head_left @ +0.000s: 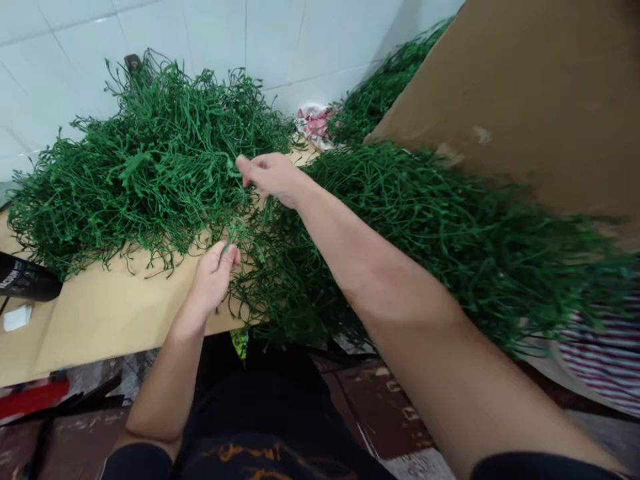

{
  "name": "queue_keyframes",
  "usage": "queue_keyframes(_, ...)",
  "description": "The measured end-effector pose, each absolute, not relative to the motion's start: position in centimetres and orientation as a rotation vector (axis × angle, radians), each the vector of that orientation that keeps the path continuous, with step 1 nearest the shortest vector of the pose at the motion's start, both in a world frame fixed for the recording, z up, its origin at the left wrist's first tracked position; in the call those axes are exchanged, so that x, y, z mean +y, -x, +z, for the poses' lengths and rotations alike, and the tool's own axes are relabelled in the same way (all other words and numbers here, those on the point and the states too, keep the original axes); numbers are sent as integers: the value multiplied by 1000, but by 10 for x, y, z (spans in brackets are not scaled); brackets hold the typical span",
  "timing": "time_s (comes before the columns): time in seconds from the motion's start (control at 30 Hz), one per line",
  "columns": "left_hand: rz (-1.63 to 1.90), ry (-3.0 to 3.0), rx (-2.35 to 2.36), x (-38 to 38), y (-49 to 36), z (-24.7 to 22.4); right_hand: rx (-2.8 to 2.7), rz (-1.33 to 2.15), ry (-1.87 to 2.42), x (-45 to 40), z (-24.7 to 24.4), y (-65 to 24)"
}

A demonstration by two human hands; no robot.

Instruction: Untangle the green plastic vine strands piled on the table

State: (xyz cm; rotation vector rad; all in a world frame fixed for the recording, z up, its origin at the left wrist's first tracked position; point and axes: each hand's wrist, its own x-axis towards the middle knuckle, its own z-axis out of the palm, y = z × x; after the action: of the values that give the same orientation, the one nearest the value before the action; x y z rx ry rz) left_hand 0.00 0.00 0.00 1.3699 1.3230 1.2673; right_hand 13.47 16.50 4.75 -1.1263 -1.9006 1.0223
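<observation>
My left hand (216,270) is closed around a thin green stem whose sprigs stick out above the thumb. Up and to the right of it, my right hand (270,175) has its fingers pinched at the edge of a large heap of green stems (165,160); green strands hang below its fingers, and what the fingertips hold is too small to make out. A second heap of green stems (425,220) spreads under and beyond my right forearm. Both heaps consist of thin, branching, plastic-looking strands.
Brown cardboard (120,313) covers the surface beneath the left heap. At the left edge lie a black bottle (30,279) and a white piece (17,318). A large cardboard sheet (530,100) stands at the upper right. A pink-and-white cloth (316,125) sits near the tiled wall (215,33).
</observation>
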Motion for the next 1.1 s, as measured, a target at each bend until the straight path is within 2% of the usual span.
queue_keyframes(0.17, 1421, -1278, 1184, 13, 2, 7, -2019, 1483, 800, 128, 60, -139)
queue_keyframes(0.27, 1432, -1286, 1163, 12, 3, 11, -1983, 1614, 668, 121, 57, -141)
queue_keyframes(0.47, 1355, -1397, 1303, 16, 1, 11, -1917, 1613, 653, 115, 49, -129)
queue_keyframes(0.73, 1550, -1352, 1438, 27, 19, 5, -1657, 1721, 966, 99, 54, -120)
queue_keyframes(1.1, 1490, -1335, 1361, 25, 21, 4, -1712, 1620, 852, 104, 43, -124)
